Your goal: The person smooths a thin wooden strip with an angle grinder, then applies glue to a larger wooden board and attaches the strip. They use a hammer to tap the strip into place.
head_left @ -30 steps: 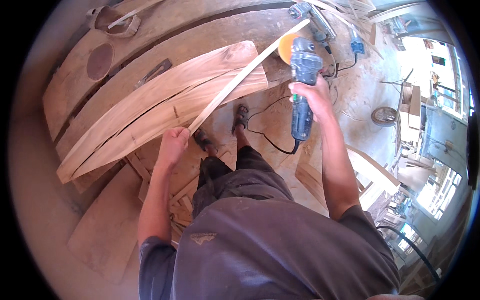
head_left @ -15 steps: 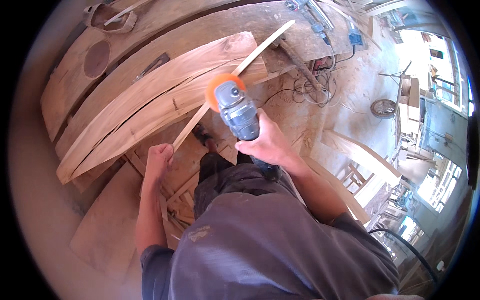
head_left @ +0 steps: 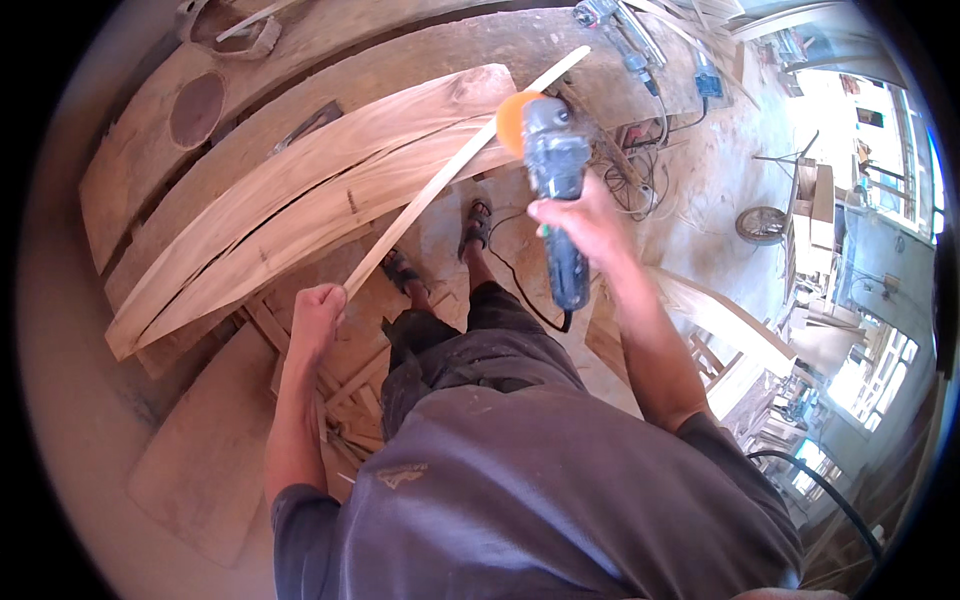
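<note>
A long thin wood strip (head_left: 425,193) runs slantwise across a cracked wooden slab (head_left: 300,205). My left hand (head_left: 318,310) is closed round the strip's near end. In my right hand (head_left: 590,218) is an angle grinder (head_left: 558,165), gripped by its dark body. The orange disc (head_left: 513,122) on the grinder's head is at the strip's upper part; whether it touches the wood I cannot tell. The strip's far end reaches past the slab's right end.
Behind the slab lie larger planks (head_left: 420,60), with a hollowed wooden piece (head_left: 235,32) at the far left. Another power tool (head_left: 625,50) rests at the back right. Loose cables (head_left: 640,190) coil on the floor. A wheel (head_left: 762,224) and a thick timber (head_left: 725,320) are at right.
My right hand has carried the angle grinder to the right and away from me, along the strip toward its far end. My left hand stays on the strip's near end.
</note>
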The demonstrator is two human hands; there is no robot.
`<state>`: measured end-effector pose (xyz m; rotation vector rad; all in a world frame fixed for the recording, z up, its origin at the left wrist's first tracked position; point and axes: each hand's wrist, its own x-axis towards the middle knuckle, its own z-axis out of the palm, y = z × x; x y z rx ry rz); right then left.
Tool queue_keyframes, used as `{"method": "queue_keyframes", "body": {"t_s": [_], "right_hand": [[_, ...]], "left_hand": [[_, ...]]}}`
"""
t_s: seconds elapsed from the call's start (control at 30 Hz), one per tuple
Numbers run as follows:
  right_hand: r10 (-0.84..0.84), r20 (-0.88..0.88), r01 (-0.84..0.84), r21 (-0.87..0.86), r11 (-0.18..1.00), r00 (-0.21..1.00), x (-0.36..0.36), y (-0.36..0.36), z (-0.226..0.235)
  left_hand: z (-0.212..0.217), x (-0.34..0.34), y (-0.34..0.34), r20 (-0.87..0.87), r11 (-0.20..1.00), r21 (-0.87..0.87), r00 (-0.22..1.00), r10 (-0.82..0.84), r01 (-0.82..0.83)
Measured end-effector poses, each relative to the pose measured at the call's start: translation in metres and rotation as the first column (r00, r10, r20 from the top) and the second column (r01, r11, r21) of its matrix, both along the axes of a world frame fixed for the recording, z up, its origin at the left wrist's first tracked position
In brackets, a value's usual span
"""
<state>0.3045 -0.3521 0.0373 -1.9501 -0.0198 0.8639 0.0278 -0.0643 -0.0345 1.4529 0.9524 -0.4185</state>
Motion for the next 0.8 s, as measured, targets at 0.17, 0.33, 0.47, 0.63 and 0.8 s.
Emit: {"method": "queue_keyframes", "body": {"t_s": [0.17, 0.33, 0.47, 0.63, 0.8], "right_hand": [[0.263, 0.027, -0.253, -0.199, 0.947, 0.964, -0.052, 0.01, 0.007], [0.182, 0.095, -0.165, -0.17, 0.972, 0.979, -0.029, -0.003, -0.013], [-0.023, -0.009, 0.023, 0.026, 0.999, 1.0, 0.026, -0.012, -0.013], [-0.014, 0.051, 0.016, -0.036, 0.999, 0.999, 0.015, -0.008, 0.0], [0.253, 0.044, -0.233, -0.259, 0.937, 0.967, -0.037, 0.005, 0.008]], "left_hand": [[-0.007, -0.006, -0.004, 0.019, 0.995, 0.095, 1.0, -0.015, 0.013], [-0.017, -0.011, -0.003, 0.105, 0.996, 0.093, 0.994, -0.005, -0.005], [-0.013, -0.009, 0.0, 0.084, 0.999, 0.053, 0.996, -0.011, 0.006], [-0.022, -0.013, -0.001, 0.112, 1.0, 0.009, 0.993, 0.026, -0.027], [-0.015, -0.012, -0.005, 0.06, 0.999, 0.041, 0.998, 0.033, -0.035]]}}
